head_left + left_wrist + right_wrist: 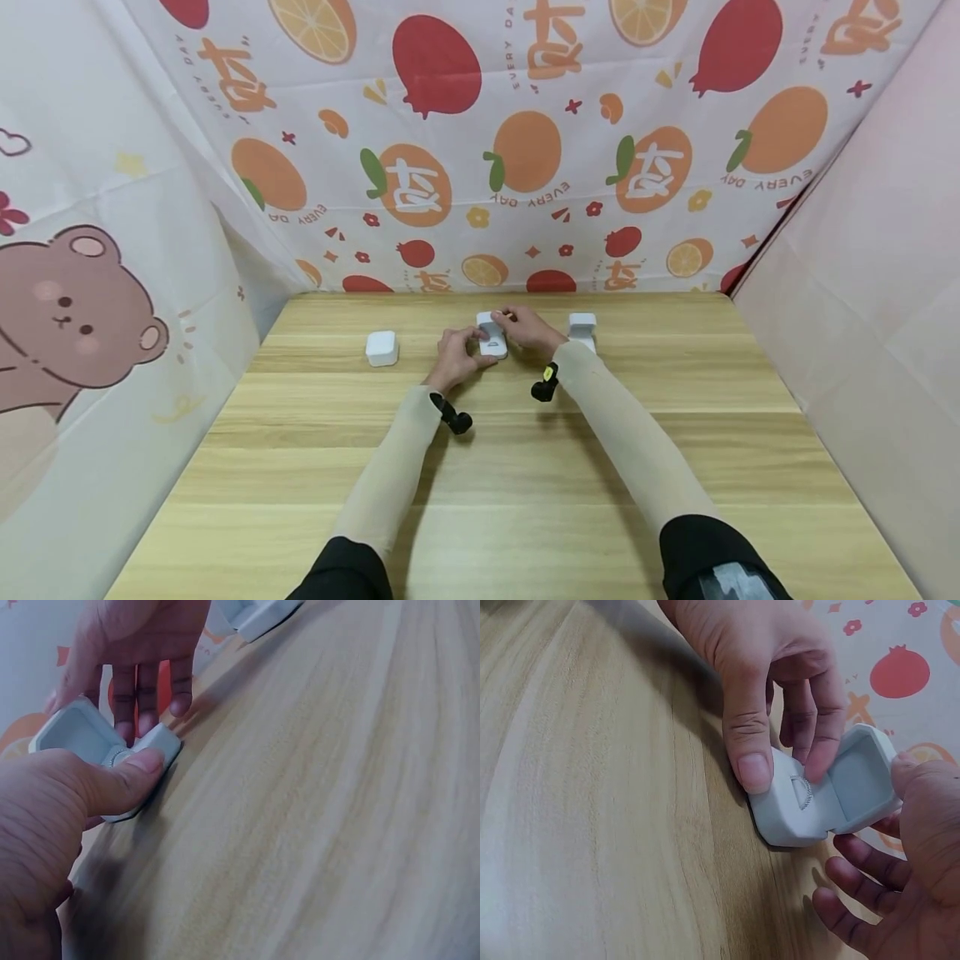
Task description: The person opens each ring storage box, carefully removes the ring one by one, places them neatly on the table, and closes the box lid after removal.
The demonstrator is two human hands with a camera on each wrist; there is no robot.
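A white ring box [492,346] stands with its lid raised on the wooden table, in the middle of the head view. A small sparkling ring [805,793] sits upright in its slot, clearest in the right wrist view. My left hand [454,360] grips the box base, thumb [145,760] on its front and the other fingers at its side. From the far right side, my right hand [531,327] pinches the raised lid [864,780] between thumb and forefinger. Its remaining fingers hang loosely beside the box.
To the left on the table [480,500] stands a closed white box [382,348]. Another white box [582,323] with a raised lid is partly hidden behind my right wrist. A fruit-printed cloth [480,167] hangs along the table's back edge.
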